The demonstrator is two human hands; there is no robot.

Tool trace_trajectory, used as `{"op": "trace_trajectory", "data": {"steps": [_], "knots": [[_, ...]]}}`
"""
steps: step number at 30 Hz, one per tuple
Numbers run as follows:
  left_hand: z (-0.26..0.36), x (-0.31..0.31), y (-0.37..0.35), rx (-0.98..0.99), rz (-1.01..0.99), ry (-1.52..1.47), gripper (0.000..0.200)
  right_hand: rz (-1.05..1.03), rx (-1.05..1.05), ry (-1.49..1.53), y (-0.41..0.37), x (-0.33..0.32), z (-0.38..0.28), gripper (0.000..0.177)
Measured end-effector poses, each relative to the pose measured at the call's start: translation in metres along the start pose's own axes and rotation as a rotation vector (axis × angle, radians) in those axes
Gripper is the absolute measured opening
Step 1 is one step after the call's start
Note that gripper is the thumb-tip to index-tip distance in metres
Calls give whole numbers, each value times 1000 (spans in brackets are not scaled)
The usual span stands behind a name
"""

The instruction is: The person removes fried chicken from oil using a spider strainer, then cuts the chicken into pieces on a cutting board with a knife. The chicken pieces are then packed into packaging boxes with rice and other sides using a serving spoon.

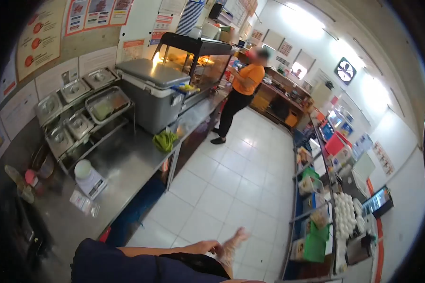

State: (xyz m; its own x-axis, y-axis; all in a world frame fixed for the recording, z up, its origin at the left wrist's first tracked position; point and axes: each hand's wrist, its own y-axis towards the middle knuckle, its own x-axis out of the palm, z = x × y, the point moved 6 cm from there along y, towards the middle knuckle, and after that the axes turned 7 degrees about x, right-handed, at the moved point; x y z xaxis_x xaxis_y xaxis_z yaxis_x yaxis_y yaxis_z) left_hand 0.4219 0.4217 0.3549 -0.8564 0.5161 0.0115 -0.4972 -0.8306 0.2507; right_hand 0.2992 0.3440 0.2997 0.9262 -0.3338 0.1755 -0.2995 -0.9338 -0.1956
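Observation:
My left hand (pixel 209 247) is at the bottom centre, its fingers curled against the wrist side of my right hand, at what looks like the cuff of a clear plastic glove. My right hand (pixel 232 243) points up and away over the tiled floor, its fingers stretched out and partly blurred, with wrinkled clear plastic around it. A dark garment (pixel 193 264) lies just below both hands.
At left, a steel counter (pixel 127 165) bears lidded pans, a small scale (pixel 90 181), a grey cooler (pixel 151 99) and leafy greens (pixel 165 140). A person in orange (pixel 248 78) stands near a heated display case (pixel 193 61). Shelves with bins (pixel 311 240) and egg trays (pixel 345 214) line the right.

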Motion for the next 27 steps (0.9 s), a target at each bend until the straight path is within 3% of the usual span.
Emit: {"op": "trace_trajectory", "data": {"steps": [3, 4, 5, 7, 10, 12, 16, 18, 21, 22, 23, 25, 27], "knots": [[-28, -60, 98, 37, -129, 113, 26, 246, -24, -92, 117, 10, -9, 77], [-41, -73, 128, 23, -184, 128, 19, 179, -151, -64, 159, 20, -10, 77], [-48, -94, 164, 179, -181, 102, 16, 108, -266, -37, 191, 36, -19, 77], [-83, -139, 227, 89, -251, 45, 14, 23, -198, 11, 256, 85, -45, 77], [-66, -230, 314, 92, -225, 48, 16, -175, -116, 113, 350, 185, -87, 77], [-62, -297, 364, 58, -181, 103, 18, -431, -153, 83, 413, 256, -110, 68], [-36, -415, 450, -72, -131, 238, 17, -715, -141, -114, 501, 399, -166, 44], [-35, -491, 486, 61, 166, 425, 26, -868, -141, -179, 557, 446, -157, 39], [-44, -633, 533, 291, 827, 787, 52, -906, -107, -141, 664, 494, -133, 30], [-58, -680, 546, 336, 1059, 515, 55, -893, -77, -146, 692, 505, -122, 30], [-56, -724, 552, 355, 1366, 864, 58, -847, -35, -125, 726, 517, -111, 25], [-49, -804, 563, 369, 1775, 917, 72, -768, 60, -234, 783, 534, -115, 31], [-38, -860, 576, 200, 2116, 990, 89, -792, 79, -344, 833, 555, -120, 33]]}}
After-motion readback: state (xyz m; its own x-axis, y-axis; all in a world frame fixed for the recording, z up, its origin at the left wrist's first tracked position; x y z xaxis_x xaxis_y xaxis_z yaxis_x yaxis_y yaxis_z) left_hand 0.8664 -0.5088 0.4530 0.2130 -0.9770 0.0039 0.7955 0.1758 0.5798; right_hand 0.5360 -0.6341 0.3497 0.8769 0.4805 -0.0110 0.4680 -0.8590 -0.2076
